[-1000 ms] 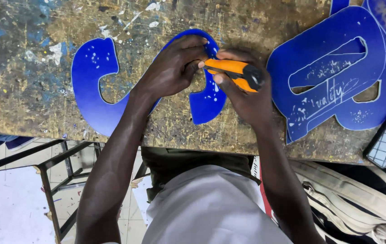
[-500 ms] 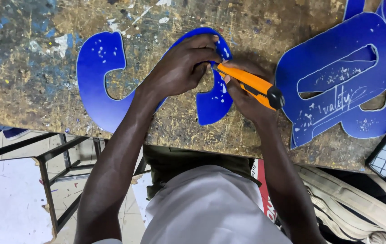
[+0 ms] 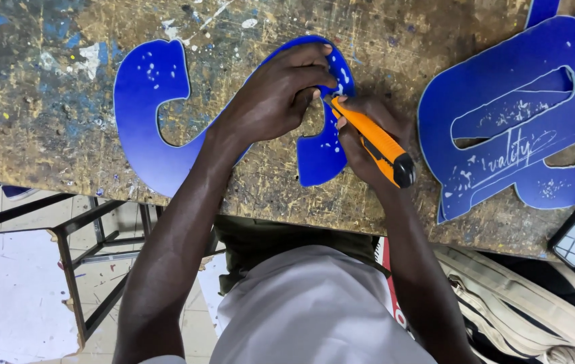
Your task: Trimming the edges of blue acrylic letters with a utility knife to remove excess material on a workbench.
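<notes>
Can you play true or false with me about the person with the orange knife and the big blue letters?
1. The right hand holds an orange knife. True.
2. The blue curvy letter is standing upright. False: it lies flat on the scratched wooden table.
3. The left hand rests on the blue curvy letter. True.
4. The knife has a green handle. False: the handle is orange with a black end.
5. Another big blue letter lies to the right of the hands. True.
6. The table is clean and shiny. False: it is covered in cuts and paint spots.
</notes>
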